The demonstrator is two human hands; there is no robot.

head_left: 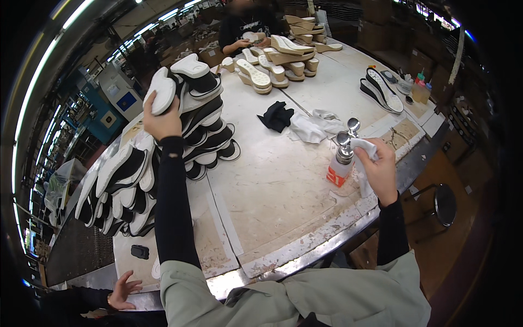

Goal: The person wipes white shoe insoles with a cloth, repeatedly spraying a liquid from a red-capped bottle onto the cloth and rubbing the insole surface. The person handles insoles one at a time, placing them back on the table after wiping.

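Observation:
At the upper left, my left hand [162, 125] is wrapped round a white shoe sole [162, 95]. It is beside the top of a tall stack of black-and-white wedge soles [210, 131]. On the right, a folded white cloth [364, 146] is pinched in my right hand [381, 168]. The cloth is against or just beside the metal top of a dispenser bottle [339, 169] with a red-orange label; whether they touch I cannot tell. The bottle's shiny round lid stands raised.
A second heap of black-and-white soles [122, 188] lies at left; beige wedge soles [278, 62] pile up at the back. Black cloth [276, 116] and white cloth [313, 126] lie mid-table. Another person's hand [125, 290] rests near the lower-left edge; a person [248, 30] sits across.

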